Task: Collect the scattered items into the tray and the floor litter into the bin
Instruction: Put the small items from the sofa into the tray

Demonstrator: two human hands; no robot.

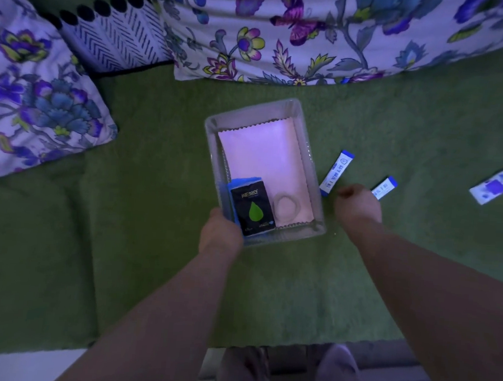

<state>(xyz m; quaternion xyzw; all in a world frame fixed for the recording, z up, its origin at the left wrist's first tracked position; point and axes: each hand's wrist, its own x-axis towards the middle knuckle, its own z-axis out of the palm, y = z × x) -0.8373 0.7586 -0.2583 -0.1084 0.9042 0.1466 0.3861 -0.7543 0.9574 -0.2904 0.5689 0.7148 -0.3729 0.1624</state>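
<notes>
A clear plastic tray (309,152) sits on the green sofa seat. Inside it lie a pale cloth (261,158), a black packet with a green drop (252,208) on something blue, and a thin clear ring (287,206). My left hand (220,232) grips the tray's near left corner. My right hand (358,205) rests on the seat just right of the tray, fingers curled under; what they hold is hidden. A white and blue sachet stick (336,172) lies beside it, a second stick (385,187) partly behind it, and a larger white and blue packet (499,185) far right.
Floral cushions (36,95) lie at the left, and a floral cover (315,31) runs along the back with a chevron cushion (118,38). The green seat's front edge (293,345) is near me, with my feet and the floor below.
</notes>
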